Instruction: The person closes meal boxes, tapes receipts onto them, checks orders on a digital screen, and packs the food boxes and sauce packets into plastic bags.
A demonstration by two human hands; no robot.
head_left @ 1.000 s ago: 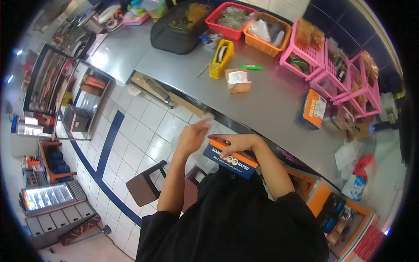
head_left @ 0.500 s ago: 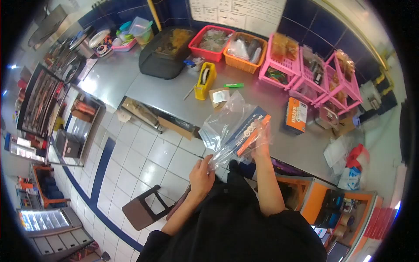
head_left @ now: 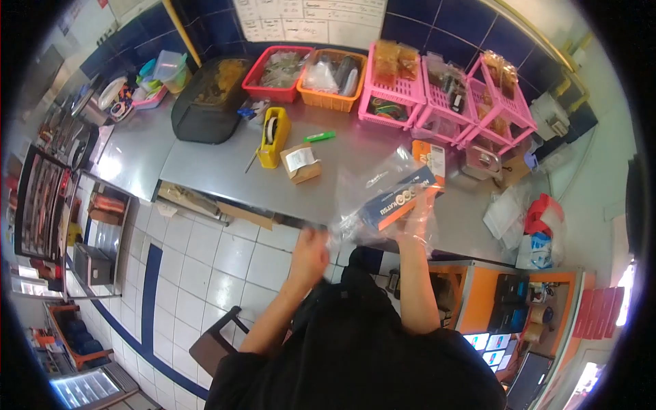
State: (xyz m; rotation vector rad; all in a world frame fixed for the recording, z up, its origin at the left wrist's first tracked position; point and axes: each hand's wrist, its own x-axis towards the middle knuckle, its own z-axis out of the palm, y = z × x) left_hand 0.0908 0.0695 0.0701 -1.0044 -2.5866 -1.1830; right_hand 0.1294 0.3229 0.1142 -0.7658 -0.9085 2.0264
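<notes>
A blue and orange box [head_left: 400, 203] is inside a clear plastic bag [head_left: 352, 212], tilted above the front edge of the steel counter. My right hand [head_left: 415, 219] is partly inside the bag, its fingers round the lower right part of the box. At the bag's left edge, my left hand [head_left: 311, 253] is closed on the plastic, slightly blurred. Just behind the bagged box, a second orange box [head_left: 430, 158] rests on the counter. A small brown package with a white label [head_left: 301, 162] lies to the left, near the yellow tape dispenser [head_left: 273, 137].
Along the back of the steel counter [head_left: 205, 167] stand a black covered tray [head_left: 208, 102], a red basket [head_left: 277, 74], an orange basket [head_left: 331, 80] and pink racks [head_left: 393, 89]. White and red bags [head_left: 540, 222] lie at right. A brown chair [head_left: 217, 345] is below left.
The box was bare in my right hand a second ago and now lies inside the clear bag. Both hands have moved, and the head view has shifted to the right.
</notes>
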